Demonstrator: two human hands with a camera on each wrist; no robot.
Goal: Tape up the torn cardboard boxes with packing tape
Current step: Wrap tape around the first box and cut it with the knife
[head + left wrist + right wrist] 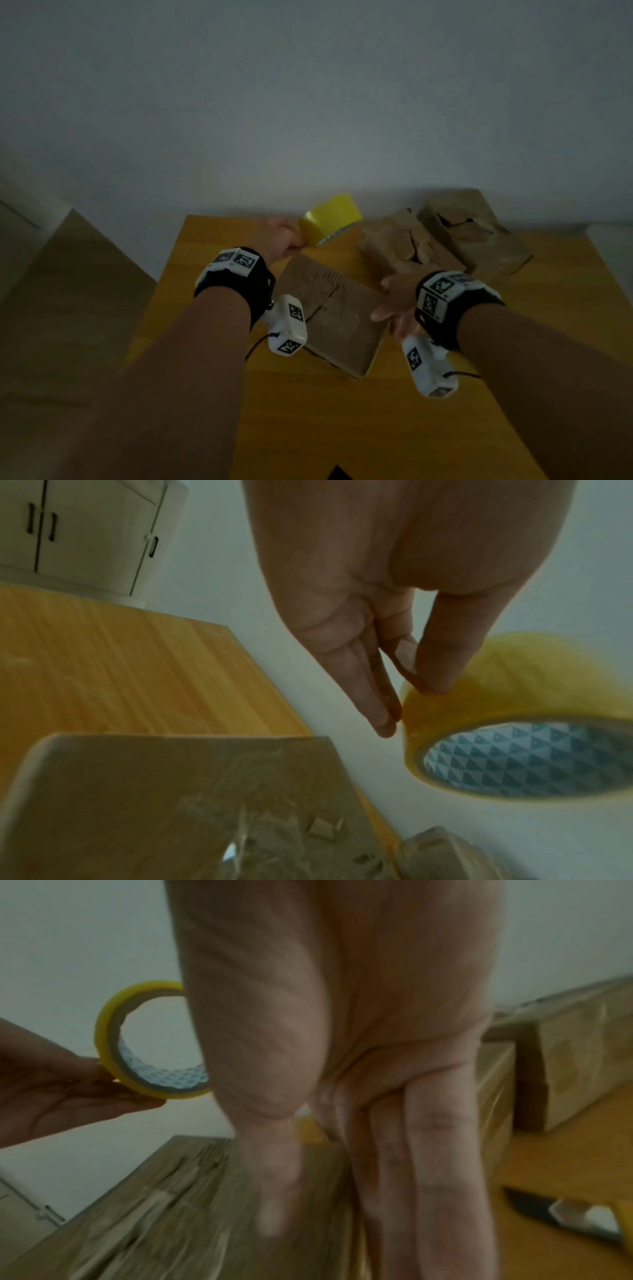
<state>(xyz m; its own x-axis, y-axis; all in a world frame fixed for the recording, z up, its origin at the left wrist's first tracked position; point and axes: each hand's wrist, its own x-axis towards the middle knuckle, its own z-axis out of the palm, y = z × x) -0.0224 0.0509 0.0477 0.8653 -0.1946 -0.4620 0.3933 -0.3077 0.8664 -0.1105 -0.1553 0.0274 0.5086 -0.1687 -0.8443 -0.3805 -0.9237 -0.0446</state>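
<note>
My left hand (pixel 286 236) holds a yellow roll of packing tape (pixel 330 219) in the air over the table's far edge, thumb (pixel 445 653) and fingers (pixel 373 691) pinching its rim (pixel 455 704). Below it lies a flat torn cardboard box (pixel 337 315) with a crack across its top. My right hand (pixel 394 301) lies with straight fingers (pixel 431 1177) along that box's right edge. The tape roll (pixel 113 1031) also shows at the left of the right wrist view. Two more torn boxes (pixel 407 246) (pixel 472 229) stand at the back right.
The wooden table (pixel 342 421) has bare surface near me and on the left. A utility knife (pixel 565 1215) lies on the table right of the flat box. A white wall rises just behind the table; white cupboards (pixel 85 534) stand off to the left.
</note>
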